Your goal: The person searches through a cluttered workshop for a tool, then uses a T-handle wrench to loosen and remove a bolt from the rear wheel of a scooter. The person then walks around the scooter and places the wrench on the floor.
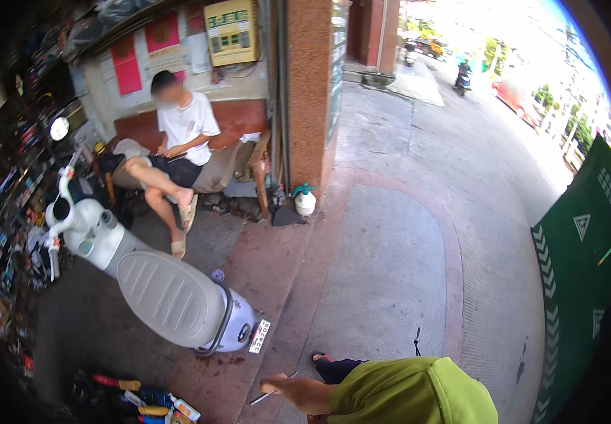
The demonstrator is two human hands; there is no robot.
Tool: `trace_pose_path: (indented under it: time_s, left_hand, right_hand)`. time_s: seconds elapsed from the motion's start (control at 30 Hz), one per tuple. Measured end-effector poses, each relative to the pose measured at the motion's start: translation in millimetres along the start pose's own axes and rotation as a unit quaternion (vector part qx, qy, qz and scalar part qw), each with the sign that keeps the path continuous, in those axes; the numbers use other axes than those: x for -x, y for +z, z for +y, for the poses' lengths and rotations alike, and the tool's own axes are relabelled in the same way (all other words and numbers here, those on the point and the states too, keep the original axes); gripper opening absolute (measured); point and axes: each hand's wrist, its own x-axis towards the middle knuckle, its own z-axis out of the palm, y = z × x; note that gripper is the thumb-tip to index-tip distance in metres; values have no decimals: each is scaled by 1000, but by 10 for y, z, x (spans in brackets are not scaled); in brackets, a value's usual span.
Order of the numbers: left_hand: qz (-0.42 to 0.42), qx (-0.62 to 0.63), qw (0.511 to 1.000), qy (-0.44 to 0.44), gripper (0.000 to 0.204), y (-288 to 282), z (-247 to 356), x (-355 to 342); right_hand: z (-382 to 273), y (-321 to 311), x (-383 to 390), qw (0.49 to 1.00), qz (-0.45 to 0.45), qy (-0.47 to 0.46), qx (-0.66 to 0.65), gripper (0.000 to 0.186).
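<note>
One hand of yours (277,386) shows at the lower edge of the head view, reaching leftward from a yellow-green sleeve (411,392) over the reddish pavement (277,268); which hand it is you cannot tell for sure, though it reads as your left. Its grip is closed around a thin metal rod-like tool (271,394), which slants down to the left just above the ground. Your other hand is out of sight. Just beyond the arm, a dark shoe with a red edge (334,366) rests on the paving. Up and to the left of the hand stands a parked white scooter (171,297), its grey seat toward you and its rear plate near the hand. Several coloured tools (146,401) lie on the floor at the lower left, near the scooter's rear wheel. Farther back, a person in a white shirt (185,127) sits on a brown bench (238,120) against the wall, well apart from you. Beside the brick pillar (309,92) stands a white spray bottle with a green top (305,200).
</note>
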Motion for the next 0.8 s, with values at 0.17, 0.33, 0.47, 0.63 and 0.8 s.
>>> trace_pose_path:
  time_s: [0.17, 0.33, 0.47, 0.63, 0.8]
  left_hand:
    - [-53, -87, 982, -157, 32, 557, -352, -420]
    - [-76, -133, 953, -260, 29, 957, -672, -649]
    - [-81, -150, 934, -313, 28, 1179, -848, -707]
    - [-84, -167, 921, -343, 25, 1303, -944, -718]
    - [-86, -173, 912, -361, 23, 1308, -955, -682]
  right_hand:
    - [-181, -640, -82, 977, 189, -39, 88, 20]
    - [356, -1418, 205, 931, 312, 102, 160, 19]
    - [757, -1723, 500, 910, 315, 198, 184, 19]
    - [727, -1982, 707, 903, 338, 208, 167, 20]
    - [739, -2048, 768, 896, 348, 225, 161, 21]
